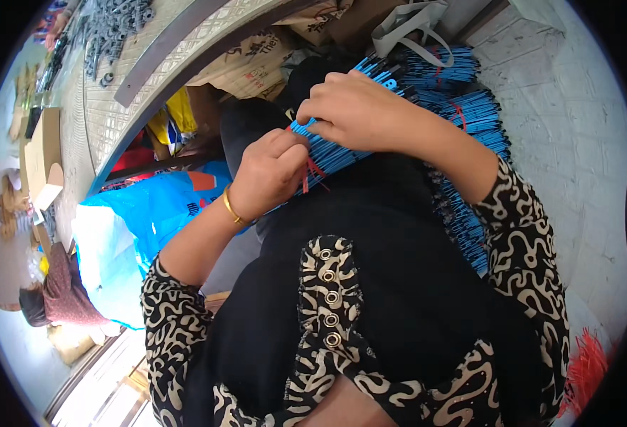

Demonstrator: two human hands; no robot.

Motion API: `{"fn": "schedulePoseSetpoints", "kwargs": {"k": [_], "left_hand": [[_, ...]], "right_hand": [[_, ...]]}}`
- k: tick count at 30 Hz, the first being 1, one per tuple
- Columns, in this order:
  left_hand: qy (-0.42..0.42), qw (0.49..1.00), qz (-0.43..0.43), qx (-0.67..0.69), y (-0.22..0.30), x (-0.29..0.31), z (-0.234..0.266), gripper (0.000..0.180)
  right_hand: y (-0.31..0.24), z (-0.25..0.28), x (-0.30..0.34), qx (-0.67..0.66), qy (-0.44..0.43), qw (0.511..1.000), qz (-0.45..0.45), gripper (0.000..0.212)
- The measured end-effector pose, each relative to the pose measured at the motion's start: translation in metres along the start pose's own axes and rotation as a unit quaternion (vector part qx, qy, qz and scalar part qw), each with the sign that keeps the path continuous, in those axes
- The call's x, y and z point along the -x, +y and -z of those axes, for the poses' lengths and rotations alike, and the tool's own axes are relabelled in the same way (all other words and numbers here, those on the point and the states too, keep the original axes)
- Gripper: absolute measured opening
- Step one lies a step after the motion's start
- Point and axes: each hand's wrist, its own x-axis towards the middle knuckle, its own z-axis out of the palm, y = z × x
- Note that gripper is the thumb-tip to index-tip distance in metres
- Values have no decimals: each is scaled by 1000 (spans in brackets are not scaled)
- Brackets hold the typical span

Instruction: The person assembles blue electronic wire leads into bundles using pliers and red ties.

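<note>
The left hand (274, 167) is curled shut on a bundle of blue sticks (340, 156) at its left end, by a red tie (314, 168), and the right hand (356, 112) bends over the top just beside it; whether its fingertips pinch anything I cannot tell. The bundle lies under both hands, with more bundles (478, 110) right of the grip and a blue bag (150, 203) left of it.

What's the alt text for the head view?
Bare left hand and right hand close together over a red-tied bundle of slender blue rods. More red-tied blue bundles lie at right; a blue-and-white plastic bag sits at left.
</note>
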Motion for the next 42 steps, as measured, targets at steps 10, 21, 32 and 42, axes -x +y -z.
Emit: {"fn": "schedulePoseSetpoints", "kwargs": {"k": [10, 21, 32, 42], "left_hand": [[76, 996, 39, 18, -10, 7, 2, 14], [46, 942, 209, 258, 52, 18, 89, 17], [55, 996, 33, 64, 51, 39, 94, 17], [-158, 979, 129, 16, 23, -17, 80, 41]], "right_hand": [[10, -1, -22, -10, 58, 993, 103, 14], [-84, 62, -25, 19, 27, 996, 79, 9], [-109, 56, -28, 29, -1, 999, 30, 12], [-54, 40, 18, 9, 238, 967, 88, 16]]}}
